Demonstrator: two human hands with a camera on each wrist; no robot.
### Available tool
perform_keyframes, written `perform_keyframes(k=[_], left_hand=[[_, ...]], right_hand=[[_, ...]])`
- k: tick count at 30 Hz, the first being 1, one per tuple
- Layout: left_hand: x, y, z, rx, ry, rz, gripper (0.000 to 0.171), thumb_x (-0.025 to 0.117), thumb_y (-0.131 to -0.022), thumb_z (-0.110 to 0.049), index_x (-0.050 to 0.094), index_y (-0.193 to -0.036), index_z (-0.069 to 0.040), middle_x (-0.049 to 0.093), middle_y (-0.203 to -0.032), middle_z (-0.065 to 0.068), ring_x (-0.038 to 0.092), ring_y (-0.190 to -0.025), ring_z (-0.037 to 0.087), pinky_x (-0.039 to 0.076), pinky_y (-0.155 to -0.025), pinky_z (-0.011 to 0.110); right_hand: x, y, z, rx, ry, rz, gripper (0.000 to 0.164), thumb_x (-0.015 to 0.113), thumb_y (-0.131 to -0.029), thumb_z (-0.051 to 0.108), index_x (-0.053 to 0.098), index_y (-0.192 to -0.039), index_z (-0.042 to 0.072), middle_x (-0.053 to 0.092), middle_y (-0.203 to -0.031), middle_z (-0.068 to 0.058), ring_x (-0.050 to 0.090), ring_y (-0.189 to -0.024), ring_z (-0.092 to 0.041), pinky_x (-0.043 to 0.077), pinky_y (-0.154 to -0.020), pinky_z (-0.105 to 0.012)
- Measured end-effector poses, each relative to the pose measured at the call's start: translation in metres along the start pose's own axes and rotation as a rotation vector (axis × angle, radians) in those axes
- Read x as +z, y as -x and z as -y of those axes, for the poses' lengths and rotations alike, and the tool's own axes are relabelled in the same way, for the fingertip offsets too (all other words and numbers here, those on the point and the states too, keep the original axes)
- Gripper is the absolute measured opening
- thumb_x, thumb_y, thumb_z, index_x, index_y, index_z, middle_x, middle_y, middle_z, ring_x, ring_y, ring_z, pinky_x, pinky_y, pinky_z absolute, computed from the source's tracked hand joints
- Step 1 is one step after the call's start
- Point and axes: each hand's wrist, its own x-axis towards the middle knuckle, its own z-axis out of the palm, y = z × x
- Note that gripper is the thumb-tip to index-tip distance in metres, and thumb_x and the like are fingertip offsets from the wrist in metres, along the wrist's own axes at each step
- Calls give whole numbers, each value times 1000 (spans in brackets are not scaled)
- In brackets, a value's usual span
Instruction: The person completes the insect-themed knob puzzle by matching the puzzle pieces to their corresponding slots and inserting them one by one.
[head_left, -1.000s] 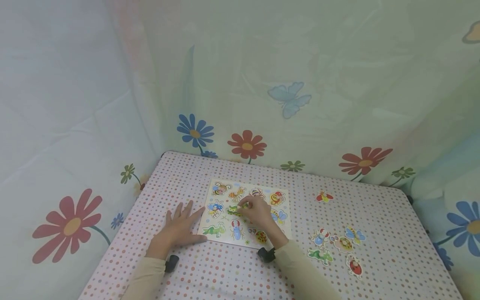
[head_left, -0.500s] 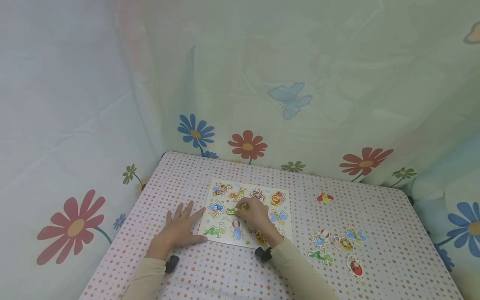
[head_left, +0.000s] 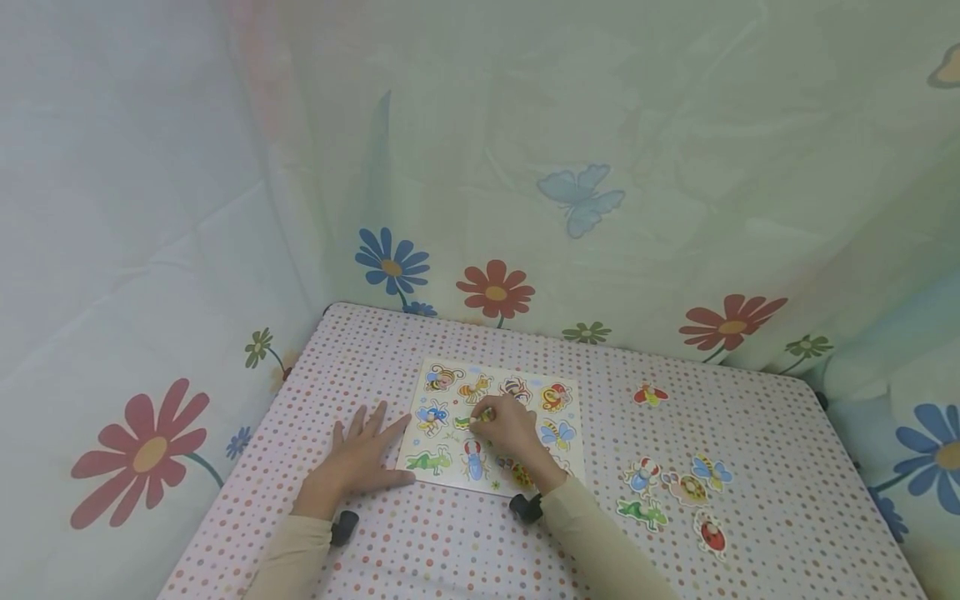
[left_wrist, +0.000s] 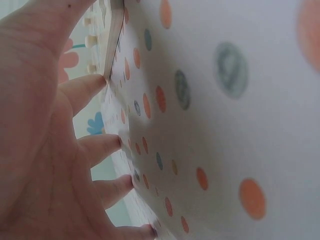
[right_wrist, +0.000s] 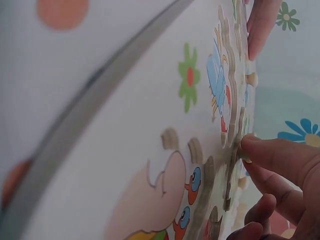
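A wooden peg puzzle board (head_left: 450,482) with insect pictures lies flat on the table. My right hand (head_left: 513,429) is over its middle, thumb and forefinger pinching the knob of a green puzzle piece (head_left: 462,423) that looks like a caterpillar. In the right wrist view, this piece (right_wrist: 233,172) is seen edge-on at the board's surface; whether it sits fully in its recess I cannot tell. Fingers spread, my left hand (head_left: 360,457) rests on the tablecloth at the board's left edge. One fingertip (left_wrist: 100,82) meets that edge in the left wrist view.
Right of the board lie several loose pieces: a red-winged bug (head_left: 649,394), a beetle (head_left: 642,475), a grasshopper (head_left: 642,512), a snail-like piece (head_left: 687,490), a blue-winged insect (head_left: 711,472) and a ladybird (head_left: 710,533). A flowered curtain (head_left: 600,275) stands behind the dotted tablecloth (head_left: 465,550).
My right hand has shifted slightly left and down over the board with the caterpillar-like puzzle piece, then stayed nearly still. The left hand has not moved.
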Motion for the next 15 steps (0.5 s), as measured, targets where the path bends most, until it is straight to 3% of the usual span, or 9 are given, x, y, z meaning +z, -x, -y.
perform_keyframes(k=[10,15], left_hand=[[0,1,0,11,0,-7,97,73,-78,-66,33,-158,-30,9,-166,16,1,-149,47,-1,-111,73],[-1,2,-1,5,0,-3,97,73,-78,-66,32,-158,-29,8,-166,15,1,-149,46,-1,-112,73]], right_hand=[[2,1,-4,7,-7,-11,8,80,-84,21,75,-89,18,54,-73,3,48,-72,-17,33,-83,-55],[-7,6,-3,-18,-23,-30,10,78,-87,20,75,-96,17,55,-75,4,53,-63,-14,37,-82,-51]])
